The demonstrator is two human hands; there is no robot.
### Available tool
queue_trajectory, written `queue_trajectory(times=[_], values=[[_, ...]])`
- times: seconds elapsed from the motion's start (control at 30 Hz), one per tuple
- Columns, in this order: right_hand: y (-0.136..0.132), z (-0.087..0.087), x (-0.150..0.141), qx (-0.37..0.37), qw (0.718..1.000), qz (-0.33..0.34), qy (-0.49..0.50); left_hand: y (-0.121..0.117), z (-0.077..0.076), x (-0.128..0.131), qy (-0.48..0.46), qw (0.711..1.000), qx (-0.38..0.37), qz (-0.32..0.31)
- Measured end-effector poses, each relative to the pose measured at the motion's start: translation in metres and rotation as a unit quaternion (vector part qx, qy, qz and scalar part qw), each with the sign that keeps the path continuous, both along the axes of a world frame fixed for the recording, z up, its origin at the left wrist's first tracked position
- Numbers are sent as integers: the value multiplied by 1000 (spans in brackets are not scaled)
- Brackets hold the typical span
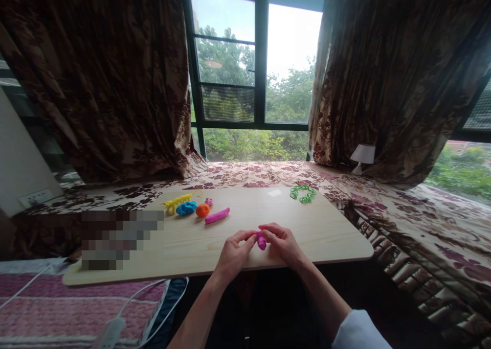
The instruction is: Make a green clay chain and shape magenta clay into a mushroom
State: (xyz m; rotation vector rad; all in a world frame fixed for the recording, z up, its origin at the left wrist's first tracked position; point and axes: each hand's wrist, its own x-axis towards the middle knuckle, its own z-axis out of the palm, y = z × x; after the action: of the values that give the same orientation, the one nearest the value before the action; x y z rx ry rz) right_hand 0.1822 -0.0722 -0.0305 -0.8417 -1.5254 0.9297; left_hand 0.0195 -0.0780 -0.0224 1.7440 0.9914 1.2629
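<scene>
The person is working a magenta piece (262, 241) between both hands, just above the near edge of the table (184, 252). The left hand (235, 252) is pinching it from one side between thumb and fingertips, and the right hand (283, 242) is pinching it from the other, its fingers curling over the top. The step in hand appears to be shaping or pressing by fingertip. The next move is probably calling for light, even pressure, with one hand steadying the piece while the other is working it.

The magenta piece is looking soft, clay-like and matte, with a rounded lower end hanging below the fingers; its upper part is partly hiding behind them, so its full outline is not showing. A longer pink roll (217, 216) of similar colour is lying farther off on the table, to the left. Beside it an orange lump (202, 210), a blue lump (186, 208) and a yellow piece (178, 202) are sitting in a cluster, while a green chain-like strand (303, 193) is lying curved near the far right corner.
</scene>
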Motion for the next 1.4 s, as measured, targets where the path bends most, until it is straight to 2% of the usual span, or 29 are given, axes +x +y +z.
queue_trajectory(times=[0.17, 0.3, 0.53, 0.63, 0.77, 0.9, 1.3, 1.4], values=[[0, -3, -3, 31, 999, -15, -1, -6, 6, 3, 8, 1000, 8, -16], [0, -4, -2, 39, 999, -31, -6, -6, 5, 4, 29, 999, 5, -42], [0, 1, 1, -8, 1000, 4, 27, 7, -4, 2, -19, 999, -35, -23], [0, 1, 1, 3, 1000, 1, 20, 9, -3, 3, -53, 997, -43, -30], [-2, 0, 0, 2, 1000, -3, 24, 5, 1, 5, -41, 998, -33, -42], [-3, 0, -3, -7, 1000, 17, 21, 2, 0, 5, -24, 999, -33, -31], [-3, -1, -5, 18, 999, -34, -8, -3, 5, 7, 26, 1000, 4, -15], [0, -3, -5, 13, 999, -33, -5, 0, 1, 7, 10, 1000, 19, 15]])
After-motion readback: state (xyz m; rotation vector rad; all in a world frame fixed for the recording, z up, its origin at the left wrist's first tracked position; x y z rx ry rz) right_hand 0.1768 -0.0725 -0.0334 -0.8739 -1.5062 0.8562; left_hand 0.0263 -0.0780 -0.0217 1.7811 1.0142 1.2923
